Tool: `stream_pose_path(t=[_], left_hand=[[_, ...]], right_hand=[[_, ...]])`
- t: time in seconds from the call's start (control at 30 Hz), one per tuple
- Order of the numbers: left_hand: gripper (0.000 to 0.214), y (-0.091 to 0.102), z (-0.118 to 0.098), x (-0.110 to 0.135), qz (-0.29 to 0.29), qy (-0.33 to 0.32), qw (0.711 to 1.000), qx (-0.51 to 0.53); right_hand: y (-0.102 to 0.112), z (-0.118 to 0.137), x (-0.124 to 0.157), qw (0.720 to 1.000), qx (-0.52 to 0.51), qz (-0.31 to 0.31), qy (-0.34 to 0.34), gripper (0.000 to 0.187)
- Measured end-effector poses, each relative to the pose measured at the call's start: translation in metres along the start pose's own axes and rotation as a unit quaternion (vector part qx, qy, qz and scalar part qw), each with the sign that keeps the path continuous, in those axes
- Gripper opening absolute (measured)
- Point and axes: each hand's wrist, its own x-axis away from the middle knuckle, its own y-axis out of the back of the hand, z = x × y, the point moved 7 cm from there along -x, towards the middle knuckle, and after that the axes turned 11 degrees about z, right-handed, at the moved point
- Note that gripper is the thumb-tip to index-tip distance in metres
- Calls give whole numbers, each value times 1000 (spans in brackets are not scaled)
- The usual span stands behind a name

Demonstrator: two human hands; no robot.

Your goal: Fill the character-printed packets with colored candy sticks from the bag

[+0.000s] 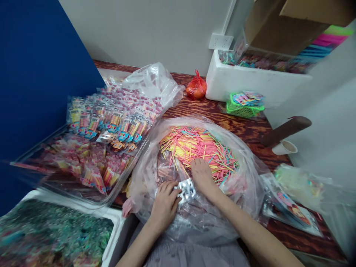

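Observation:
A large clear plastic bag point(244, 155) lies open in front of me, filled with thin pink, yellow and blue sticks point(194, 142). My left hand point(166, 202) is closed on the edge of a small silver packet point(187, 190) at the near side of the bag. Just right of the packet, my right hand point(202, 175) reaches down to the near edge of the pile. Its fingers are curled among the sticks, and their tips are partly hidden.
A clear tray point(122, 185) of filled stick packets point(96, 176) stands left, with more printed packets point(114, 120) behind. A white foam box point(111, 215) is at lower left. Toward the back are a red bag point(196, 88), a green basket point(244, 108) and another foam box point(250, 81); a paper cup point(285, 147) stands right.

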Motion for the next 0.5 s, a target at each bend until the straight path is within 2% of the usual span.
stream_pose_path(t=[0.1,0.17,0.2,0.27,0.3,0.33,0.5], left_hand=[[21,-1,2,-2,-23,26,999,-32],[22,0,3,-3,-40,53,996,-56],[22,0,4,-4,-45,64,995,-65],[22,2,4,-5,-54,78,993,-74],[23,3,4,-5,-56,82,992,-75],[23,4,4,-5,-56,84,992,-74],[21,12,0,-5,-62,82,993,-61]], right_hand=[[1,-19,-3,996,-88,-5,-8,17],[2,-40,-8,970,-240,-8,-37,12],[0,-51,-11,936,-348,-4,-50,10],[-6,-67,-17,837,-545,15,-57,12],[-9,-71,-19,789,-612,28,-53,14],[-11,-74,-20,753,-655,41,-46,15],[-19,-84,-14,637,-767,69,-25,34]])
